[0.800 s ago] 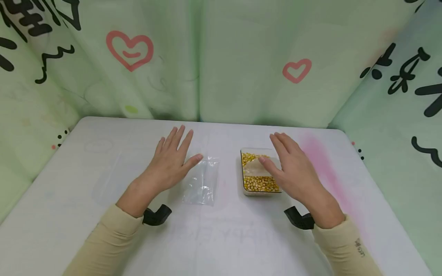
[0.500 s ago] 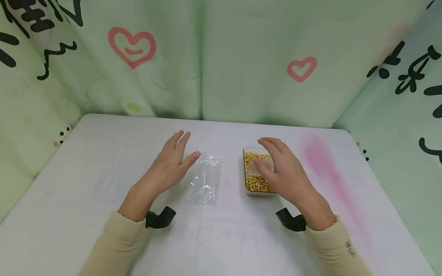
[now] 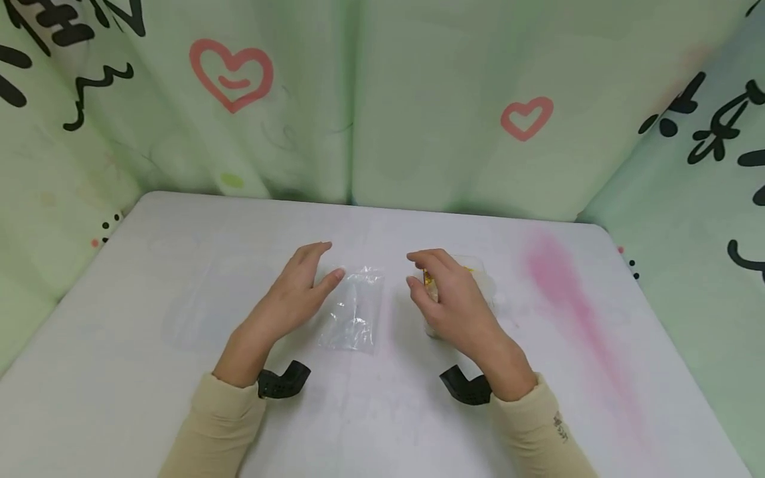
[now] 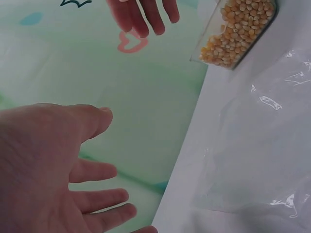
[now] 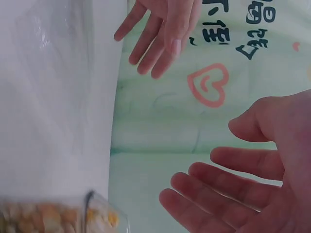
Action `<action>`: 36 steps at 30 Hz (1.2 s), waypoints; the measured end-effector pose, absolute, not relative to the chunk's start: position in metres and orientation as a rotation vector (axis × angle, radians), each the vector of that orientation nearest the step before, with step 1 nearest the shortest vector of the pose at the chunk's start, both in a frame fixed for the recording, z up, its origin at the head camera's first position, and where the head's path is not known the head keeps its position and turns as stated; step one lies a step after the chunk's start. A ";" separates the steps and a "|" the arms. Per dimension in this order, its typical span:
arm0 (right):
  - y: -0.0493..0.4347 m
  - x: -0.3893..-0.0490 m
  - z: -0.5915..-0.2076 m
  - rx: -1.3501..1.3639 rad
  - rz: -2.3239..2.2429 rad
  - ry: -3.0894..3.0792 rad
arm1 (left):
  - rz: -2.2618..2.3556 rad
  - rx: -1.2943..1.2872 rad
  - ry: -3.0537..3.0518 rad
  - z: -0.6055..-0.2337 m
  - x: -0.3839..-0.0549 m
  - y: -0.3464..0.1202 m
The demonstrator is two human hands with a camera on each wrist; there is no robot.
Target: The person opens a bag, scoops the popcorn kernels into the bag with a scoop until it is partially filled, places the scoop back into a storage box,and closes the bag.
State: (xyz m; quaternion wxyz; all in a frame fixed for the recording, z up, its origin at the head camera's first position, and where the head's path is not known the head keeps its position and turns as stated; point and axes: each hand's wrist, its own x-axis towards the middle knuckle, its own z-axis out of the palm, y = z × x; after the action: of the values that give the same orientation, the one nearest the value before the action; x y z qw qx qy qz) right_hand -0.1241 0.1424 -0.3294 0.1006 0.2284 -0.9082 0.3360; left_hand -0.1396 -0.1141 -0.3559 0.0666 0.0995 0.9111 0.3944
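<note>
A clear plastic bag (image 3: pixel 357 315) lies flat on the white table, and my left hand (image 3: pixel 293 292) hovers at its left edge with fingers relaxed and thumb apart. To the right, a clear box of corn kernels (image 4: pixel 238 34) stands on the table. My right hand (image 3: pixel 457 302) is over the box in the head view and hides most of it. Its fingers are loosely bent, with nothing between them. In the right wrist view, the kernels (image 5: pixel 43 217) show at the lower left, below the spread fingers (image 5: pixel 228 194).
The white table (image 3: pixel 358 425) ends at a green curtain (image 3: pixel 418 99) with red hearts and black writing, which also runs along both sides. A pink smear (image 3: pixel 568 305) marks the tabletop at the right.
My right hand has moved left across the box, covering more of it, and its fingers have bent more. The left hand has drawn slightly right, its fingers closer together.
</note>
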 end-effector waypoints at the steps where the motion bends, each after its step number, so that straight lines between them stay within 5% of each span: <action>1: 0.139 -0.125 -0.330 0.676 1.013 -2.681 | 1.188 0.295 2.746 -0.356 -0.140 -0.114; 16: 0.106 -0.132 -0.341 0.402 1.320 -3.044 | 1.173 0.199 2.688 -0.367 -0.147 -0.106; 36: 0.086 -0.131 -0.368 0.356 1.207 -3.132 | 1.080 0.089 2.728 -0.379 -0.146 -0.100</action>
State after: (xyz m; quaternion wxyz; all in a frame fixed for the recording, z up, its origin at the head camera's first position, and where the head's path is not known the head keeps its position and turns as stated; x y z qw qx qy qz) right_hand -0.1309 0.0859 -0.3683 -0.1167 0.1048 -0.9216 0.3550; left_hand -0.1460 -0.0995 -0.3791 0.1028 0.0301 0.9245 0.3659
